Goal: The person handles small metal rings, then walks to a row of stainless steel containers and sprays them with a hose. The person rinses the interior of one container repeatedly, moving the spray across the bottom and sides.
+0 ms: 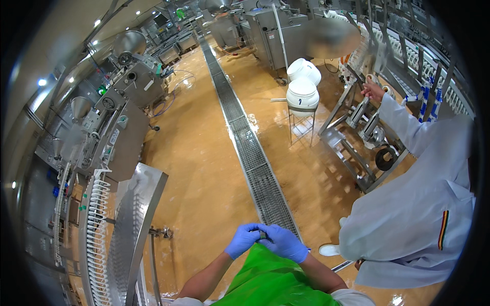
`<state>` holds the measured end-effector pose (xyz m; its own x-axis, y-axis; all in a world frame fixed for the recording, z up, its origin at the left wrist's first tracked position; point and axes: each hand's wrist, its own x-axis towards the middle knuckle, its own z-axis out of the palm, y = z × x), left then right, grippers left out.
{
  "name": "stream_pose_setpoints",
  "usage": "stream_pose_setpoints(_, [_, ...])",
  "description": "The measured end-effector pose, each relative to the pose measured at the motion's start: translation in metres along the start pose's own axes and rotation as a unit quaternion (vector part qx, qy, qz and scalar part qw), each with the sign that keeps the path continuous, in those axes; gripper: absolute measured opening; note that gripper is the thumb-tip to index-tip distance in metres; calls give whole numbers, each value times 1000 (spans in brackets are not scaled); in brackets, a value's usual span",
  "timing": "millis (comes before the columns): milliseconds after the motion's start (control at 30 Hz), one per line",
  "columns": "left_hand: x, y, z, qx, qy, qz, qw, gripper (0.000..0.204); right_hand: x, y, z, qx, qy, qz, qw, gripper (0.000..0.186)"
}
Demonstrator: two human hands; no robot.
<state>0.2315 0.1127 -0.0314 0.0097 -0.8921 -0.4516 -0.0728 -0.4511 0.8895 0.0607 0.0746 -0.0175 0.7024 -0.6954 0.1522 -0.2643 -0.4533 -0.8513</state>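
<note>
Both of my hands wear blue gloves and meet in front of my green apron (270,278). My left hand (243,241) is closed, its fingertips bent inward against the other hand. Fingers curled, my right hand (286,243) presses in from the other side. Between them shows a small dark object (263,235) with lighter edges. It is mostly covered by the gloves and too small to name.
A grated floor drain (245,143) runs ahead over the wet orange floor. At left stand a steel chute (135,224) and a conveyor with white prongs (97,234). White buckets (302,94) sit on a stand. On the right, a white-coated person (413,204) reaches toward a metal frame (357,137).
</note>
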Motion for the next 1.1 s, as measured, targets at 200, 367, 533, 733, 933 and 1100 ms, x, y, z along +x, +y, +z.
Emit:
stream_pose_setpoints(200, [16,-6,-7,-175,12,-100,979,13,33,0,-5,-29,-2,11,1000,46])
stream_pose_setpoints(367, [31,-13,-43,-236,-123,-138,954,18,63,3,-1,-80,-67,-12,994,44])
stream_pose_setpoints(533, [42,-6,-82,-225,-156,-147,951,22,101,-1,15,-80,-89,-77,990,43])
stream_pose_setpoints(733, [52,7,-98,-232,-146,-98,957,23,116,-14,18,-114,-79,-70,988,45])
stream_pose_setpoints(933, [75,-4,-102,-302,-182,-89,932,31,119,-14,24,-141,-12,-16,990,46])
stream_pose_setpoints(1100, [94,1,-96,-247,-265,-77,929,36,101,-3,18,-130,83,-30,988,43])
